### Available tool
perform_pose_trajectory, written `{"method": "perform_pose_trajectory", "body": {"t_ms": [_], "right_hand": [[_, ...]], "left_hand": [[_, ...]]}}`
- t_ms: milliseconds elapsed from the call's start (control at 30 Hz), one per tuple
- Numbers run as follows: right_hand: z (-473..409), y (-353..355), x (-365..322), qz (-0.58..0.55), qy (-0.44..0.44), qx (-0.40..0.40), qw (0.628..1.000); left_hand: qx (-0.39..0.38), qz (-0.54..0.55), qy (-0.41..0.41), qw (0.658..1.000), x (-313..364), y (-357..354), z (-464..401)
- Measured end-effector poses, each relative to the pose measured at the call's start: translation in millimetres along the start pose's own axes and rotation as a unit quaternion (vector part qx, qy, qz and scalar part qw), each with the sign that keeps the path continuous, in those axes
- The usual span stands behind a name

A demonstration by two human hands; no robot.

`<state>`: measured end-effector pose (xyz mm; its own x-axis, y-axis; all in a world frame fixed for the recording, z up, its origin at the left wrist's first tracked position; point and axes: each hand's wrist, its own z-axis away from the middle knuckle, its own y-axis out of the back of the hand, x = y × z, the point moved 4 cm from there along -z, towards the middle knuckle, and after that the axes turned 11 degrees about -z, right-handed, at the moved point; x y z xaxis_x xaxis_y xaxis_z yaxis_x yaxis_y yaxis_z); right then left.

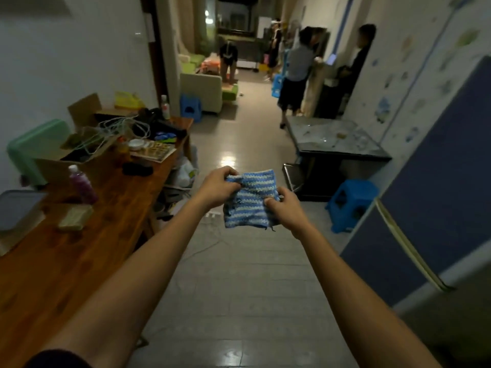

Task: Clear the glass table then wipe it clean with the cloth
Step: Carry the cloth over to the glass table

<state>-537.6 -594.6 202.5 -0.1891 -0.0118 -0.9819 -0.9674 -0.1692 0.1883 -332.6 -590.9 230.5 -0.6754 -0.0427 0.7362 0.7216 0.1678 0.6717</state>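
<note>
Cloth — blue with white stripes — hangs in the air between 2 hands. Left hand pinches its top corner, and right hand pinches its right edge. Glass table stands far ahead by the right wall — small bits lie on it.

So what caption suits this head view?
Both hands, left and right, hold a striped cloth before the glass table.

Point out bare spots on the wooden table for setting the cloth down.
Bare wood fills the near end of the wooden table, this side of the sponge and purple bottle. Beyond, cardboard boxes and cables crowd it.
</note>
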Motion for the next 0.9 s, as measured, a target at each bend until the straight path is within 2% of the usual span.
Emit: {"method": "perform_pose_trajectory", "body": {"t_ms": [300,500,900], "right_hand": [[28.5,108.1,2.2,-0.054,0.018,0.082,0.995],[31.8,180.7,21.6,-0.07,0.004,0.12,0.99],[-21.3,272.1,44.3,-0.123,-0.001,0.129,0.984]], "left_hand": [[-0.078,-0.018,-0.086,0.993,105.1,-75.0,-18.5],[-0.109,-0.007,-0.101,0.989,161.9,-129.5,-26.6],[-0.059,0.042,-0.076,0.995,224.3,-203.9,-76.9]]}}
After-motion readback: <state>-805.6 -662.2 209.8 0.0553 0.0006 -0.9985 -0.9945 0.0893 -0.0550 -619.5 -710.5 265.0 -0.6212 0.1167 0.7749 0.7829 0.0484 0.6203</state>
